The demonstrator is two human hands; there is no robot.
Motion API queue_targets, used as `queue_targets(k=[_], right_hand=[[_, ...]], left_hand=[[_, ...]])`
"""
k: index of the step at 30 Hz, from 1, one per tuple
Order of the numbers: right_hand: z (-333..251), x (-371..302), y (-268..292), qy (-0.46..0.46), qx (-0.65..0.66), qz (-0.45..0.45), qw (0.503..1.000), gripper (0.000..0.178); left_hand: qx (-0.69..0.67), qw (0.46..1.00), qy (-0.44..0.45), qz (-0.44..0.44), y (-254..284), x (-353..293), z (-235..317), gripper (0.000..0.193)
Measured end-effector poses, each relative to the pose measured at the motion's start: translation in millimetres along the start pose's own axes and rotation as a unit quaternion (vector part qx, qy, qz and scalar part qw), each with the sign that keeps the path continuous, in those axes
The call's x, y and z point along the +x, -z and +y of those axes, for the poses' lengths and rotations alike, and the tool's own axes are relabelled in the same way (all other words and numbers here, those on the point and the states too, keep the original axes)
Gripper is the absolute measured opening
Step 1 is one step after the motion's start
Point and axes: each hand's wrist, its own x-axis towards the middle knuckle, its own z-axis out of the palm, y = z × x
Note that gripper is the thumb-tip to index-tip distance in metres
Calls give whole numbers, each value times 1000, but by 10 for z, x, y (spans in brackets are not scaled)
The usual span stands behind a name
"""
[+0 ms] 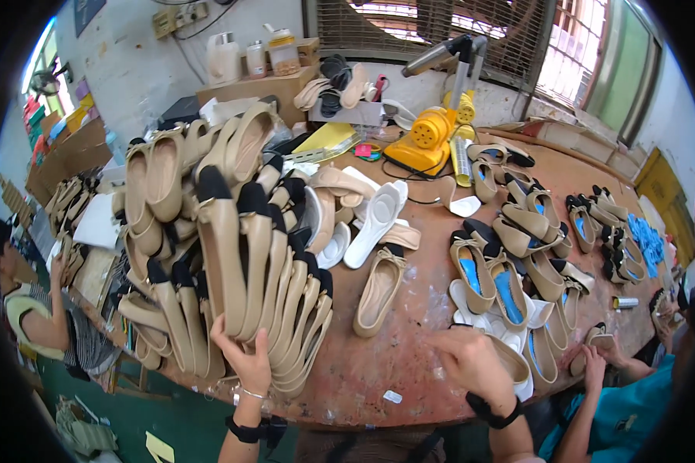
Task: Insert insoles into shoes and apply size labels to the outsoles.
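Observation:
My left hand (243,364) is at the heel end of a tightly packed row of beige flat shoes (274,309) with black toes and small bows. Its fingers and thumb are closed around the heel of the tall front shoe (222,270). My right hand (472,361) hovers over the table with its fingers loosely bent and apart, nothing visible in them. To its left a single beige flat (380,292) stands with its toe pointing away. Close to its right are a beige shoe (508,356) and white insoles (465,302), partly hidden by the hand.
More flats (162,174) are piled at the left. Several shoes with blue lining (510,289) crowd the right. White insoles (377,220) and a yellow machine (423,139) are farther back. A co-worker's hands (594,359) hold a shoe at the right; another person (35,316) sits far left.

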Motion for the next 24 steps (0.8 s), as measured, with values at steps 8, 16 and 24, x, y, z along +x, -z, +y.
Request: queue_targets(k=[8, 16, 24], right_hand=[[1001, 1079, 610, -92, -48, -107, 989, 41], [3248, 2589, 610, -206, -99, -79, 970, 44], [4533, 3142, -254, -309, -388, -97, 863, 40]], left_hand=[[83, 989, -34, 121, -291, -50, -127, 114], [208, 938, -138, 240, -441, 92, 69, 70], [302, 890, -185, 288, -1365, 425, -425, 38]])
